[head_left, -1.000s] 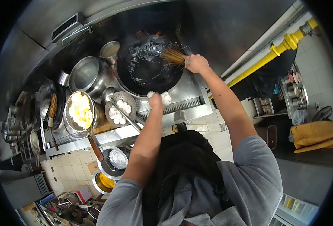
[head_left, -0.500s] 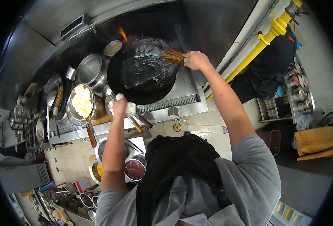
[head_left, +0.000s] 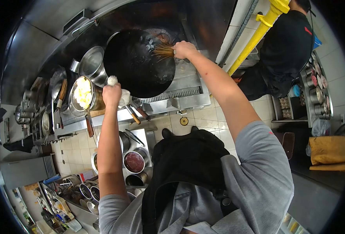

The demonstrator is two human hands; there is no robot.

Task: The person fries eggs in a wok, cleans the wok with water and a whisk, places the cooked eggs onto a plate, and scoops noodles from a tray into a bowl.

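A large black wok (head_left: 135, 66) sits over the stove, a little water at its far right side. My right hand (head_left: 185, 50) is closed around a bamboo wok brush (head_left: 164, 50), whose bristles are at the wok's right rim by the water. My left hand (head_left: 112, 94) grips a white cloth (head_left: 124, 98) at the wok's near left edge. The part of the wok under the cloth is hidden. Just left of this hand, a strainer holding pale yellow food (head_left: 82, 93) rests over a metal pot.
Wooden-handled tools (head_left: 133, 114) jut from the stove's front edge. Metal bowls (head_left: 91, 61) stand left of the wok, and a second brush (head_left: 62, 93) lies farther left. A pot of dark red liquid (head_left: 134, 161) is beside me. Another person in black (head_left: 285, 50) stands beyond the yellow pipe (head_left: 254, 43).
The wok now looks tilted away, its water gathered toward the far right rim. The brush has moved up and left with my right hand. Flame behind the wok no longer shows.
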